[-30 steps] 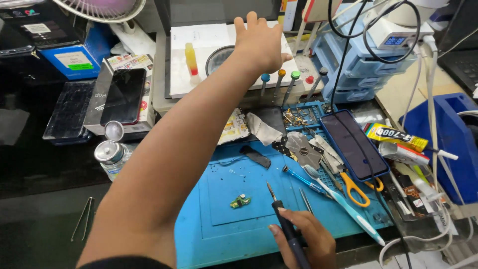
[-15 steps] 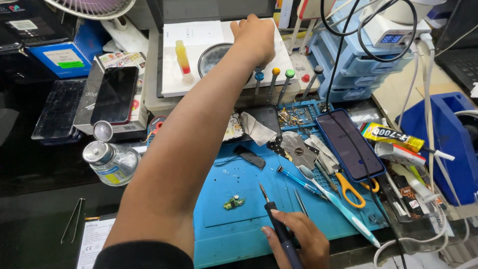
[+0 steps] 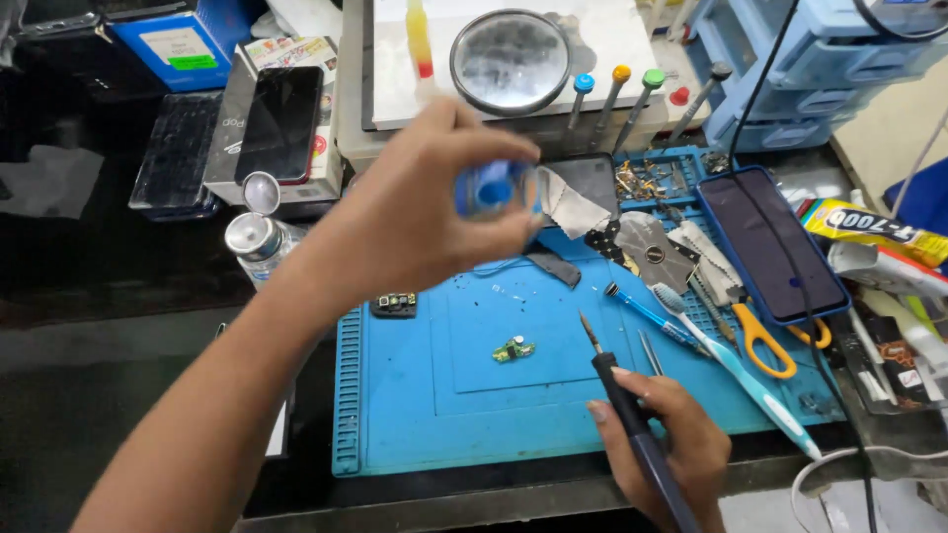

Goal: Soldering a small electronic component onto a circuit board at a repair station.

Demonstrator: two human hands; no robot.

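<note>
My left hand (image 3: 415,222) hovers above the blue work mat (image 3: 425,395), fingers closed round a small blue round container (image 3: 491,190), blurred by motion. My right hand (image 3: 664,444) rests at the mat's front edge and grips a dark soldering iron (image 3: 622,395) whose tip points up and left. A tiny green circuit board (image 3: 514,349) lies on the mat just left of the tip. A small dark part (image 3: 394,303) lies near the mat's upper left corner.
On the mat's right lie a blue-cased phone (image 3: 770,242), a toothbrush (image 3: 731,360), yellow-handled scissors (image 3: 765,341) and tweezers (image 3: 650,352). Behind stand a round magnifier (image 3: 511,59) and a row of screwdrivers (image 3: 622,94). A plastic bottle (image 3: 255,237) and phones (image 3: 279,123) sit left.
My left arm has drawn back from the shelf behind the mat to above the mat, now gripping the blue container. The right hand with the iron has stayed put.
</note>
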